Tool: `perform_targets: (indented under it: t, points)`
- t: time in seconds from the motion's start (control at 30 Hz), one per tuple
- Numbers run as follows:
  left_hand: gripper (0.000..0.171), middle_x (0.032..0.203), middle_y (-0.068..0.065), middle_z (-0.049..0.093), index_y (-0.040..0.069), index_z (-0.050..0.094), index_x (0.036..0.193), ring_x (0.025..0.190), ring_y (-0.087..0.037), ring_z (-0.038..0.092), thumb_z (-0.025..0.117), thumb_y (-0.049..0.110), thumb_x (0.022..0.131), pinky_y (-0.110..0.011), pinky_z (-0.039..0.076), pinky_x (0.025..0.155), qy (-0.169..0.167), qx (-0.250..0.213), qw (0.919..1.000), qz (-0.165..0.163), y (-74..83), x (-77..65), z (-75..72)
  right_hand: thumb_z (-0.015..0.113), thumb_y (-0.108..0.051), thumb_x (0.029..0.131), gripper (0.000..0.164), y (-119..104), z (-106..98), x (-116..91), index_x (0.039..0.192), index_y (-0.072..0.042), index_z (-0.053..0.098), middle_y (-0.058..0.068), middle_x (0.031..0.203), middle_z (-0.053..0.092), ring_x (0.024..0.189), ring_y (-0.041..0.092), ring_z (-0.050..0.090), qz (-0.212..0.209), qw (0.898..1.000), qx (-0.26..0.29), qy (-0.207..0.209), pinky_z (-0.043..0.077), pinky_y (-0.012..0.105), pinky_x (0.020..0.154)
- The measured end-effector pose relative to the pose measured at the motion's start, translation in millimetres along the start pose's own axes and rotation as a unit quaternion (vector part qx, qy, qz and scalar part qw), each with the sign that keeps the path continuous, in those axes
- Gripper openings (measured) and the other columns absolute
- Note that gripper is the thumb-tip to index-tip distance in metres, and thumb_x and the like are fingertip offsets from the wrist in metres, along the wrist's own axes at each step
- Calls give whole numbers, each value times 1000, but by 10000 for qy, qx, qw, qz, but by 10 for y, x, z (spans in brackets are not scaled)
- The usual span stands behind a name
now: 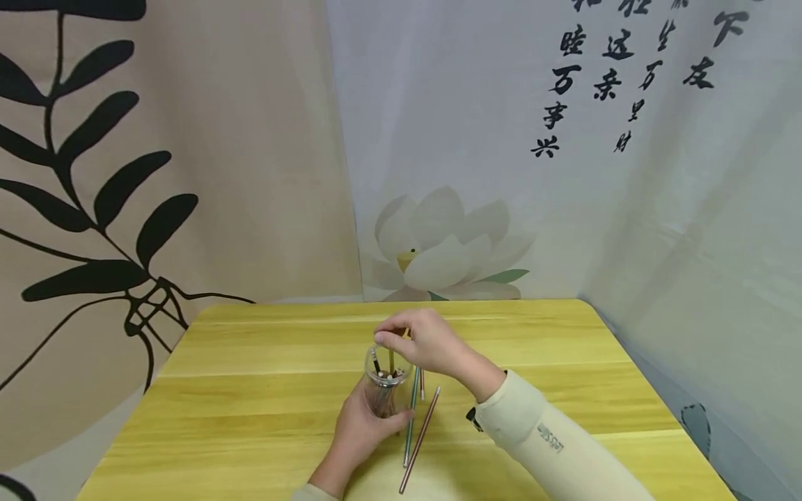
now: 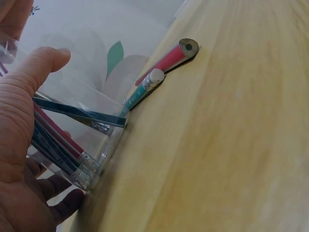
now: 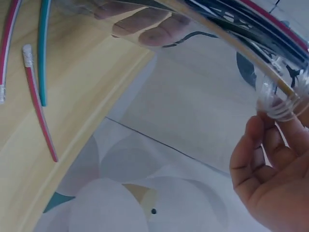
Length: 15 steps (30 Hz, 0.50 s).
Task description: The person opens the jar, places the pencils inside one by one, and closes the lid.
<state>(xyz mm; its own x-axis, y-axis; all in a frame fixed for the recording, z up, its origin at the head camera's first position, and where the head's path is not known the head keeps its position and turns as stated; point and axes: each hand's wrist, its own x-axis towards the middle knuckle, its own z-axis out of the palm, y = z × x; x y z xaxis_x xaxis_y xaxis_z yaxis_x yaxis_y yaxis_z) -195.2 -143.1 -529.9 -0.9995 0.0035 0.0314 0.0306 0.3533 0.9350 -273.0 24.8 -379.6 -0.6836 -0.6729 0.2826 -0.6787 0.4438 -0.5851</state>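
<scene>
My left hand (image 1: 365,426) grips a clear cup (image 1: 379,395) from its left side, with the thumb across the front. Several pencils (image 2: 72,140) stand inside it, some with eraser ends, seen through its wall in the left wrist view. Over the cup's mouth, my right hand (image 1: 426,342) bends its fingers and pinches the upper end of a yellow-gold pencil (image 1: 391,363) that reaches down into the cup. In the right wrist view these fingers are close by the rim (image 3: 279,108). A dark pencil (image 1: 375,360) leans out at the cup's left.
Just right of the cup, a teal pencil (image 1: 411,417) and a red pencil (image 1: 421,438) lie on the wooden table (image 1: 250,390). Behind them is another red pencil (image 1: 422,385). A printed curtain (image 1: 276,174) hangs past the table's far edge.
</scene>
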Motion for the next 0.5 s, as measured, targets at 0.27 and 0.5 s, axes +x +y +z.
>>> perform_targets:
  t: [0.27,0.5]
  points:
    - [66,91,5,72,24,58,133,81,-11,67,95,38,81,-27,53,77,-107,-11,9999,20,-5,-1,-18,71,-31,104,20,-100,33,5,115,-18,84,-1,113,82,105,18,77,-437,9939,-1015,51,65,37,89]
    - [64,85,5,70,20,58,130,74,-11,64,95,37,80,-25,51,70,-154,-112,9998,0,-23,-14,-18,85,-28,90,17,-34,127,30,104,-18,86,-4,102,84,92,10,79,-1357,9762,-1541,700,63,23,80]
